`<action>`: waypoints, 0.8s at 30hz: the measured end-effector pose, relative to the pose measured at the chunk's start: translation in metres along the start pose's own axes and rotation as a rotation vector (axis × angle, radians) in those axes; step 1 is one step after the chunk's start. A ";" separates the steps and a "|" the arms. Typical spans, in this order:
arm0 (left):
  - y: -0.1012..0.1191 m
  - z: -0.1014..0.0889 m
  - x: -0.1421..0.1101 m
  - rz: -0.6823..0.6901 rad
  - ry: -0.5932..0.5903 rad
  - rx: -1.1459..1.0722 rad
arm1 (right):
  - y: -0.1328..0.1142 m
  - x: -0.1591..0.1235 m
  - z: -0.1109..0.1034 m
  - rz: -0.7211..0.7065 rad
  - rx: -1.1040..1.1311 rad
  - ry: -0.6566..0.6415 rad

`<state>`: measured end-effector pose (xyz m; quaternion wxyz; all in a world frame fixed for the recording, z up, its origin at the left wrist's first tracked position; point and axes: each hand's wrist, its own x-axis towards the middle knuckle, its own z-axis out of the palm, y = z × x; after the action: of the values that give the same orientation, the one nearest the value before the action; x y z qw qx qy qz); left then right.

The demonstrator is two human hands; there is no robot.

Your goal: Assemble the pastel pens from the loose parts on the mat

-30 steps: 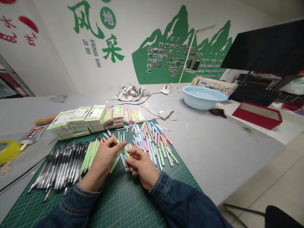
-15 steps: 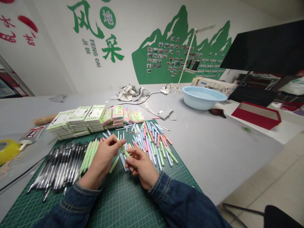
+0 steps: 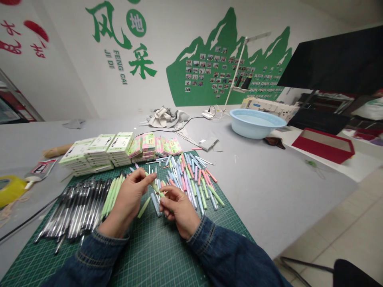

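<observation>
Clear-and-black pens (image 3: 76, 209) are laid side by side on a green cutting mat (image 3: 158, 251), flanked by a row of light green pens (image 3: 113, 194). One end of a slim green tube (image 3: 155, 186) is pinched between thumb and fingers of the left hand (image 3: 127, 199). The tube is held above the mat, its long axis slanted from upper left, away from the wearer, to lower right, nearer the wearer; which end is the tip cannot be told. Its surface is pale, plain and smooth, its ends partly covered. The lower end is pinched by the right hand (image 3: 181, 209), beside a heap of pastel pen parts (image 3: 191, 179).
</observation>
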<state>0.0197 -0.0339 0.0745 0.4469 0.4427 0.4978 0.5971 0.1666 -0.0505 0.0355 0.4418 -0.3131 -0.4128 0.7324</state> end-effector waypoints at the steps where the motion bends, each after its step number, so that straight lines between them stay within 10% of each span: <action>1: 0.001 0.001 0.000 -0.007 0.001 -0.017 | 0.000 0.000 0.000 0.001 0.002 0.001; 24: 0.030 -0.014 0.012 0.158 0.135 -0.254 | 0.001 0.001 -0.003 0.003 0.022 -0.073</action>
<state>0.0002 -0.0278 0.1041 0.4165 0.3795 0.4107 0.7168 0.1679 -0.0487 0.0335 0.4287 -0.2818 -0.4203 0.7484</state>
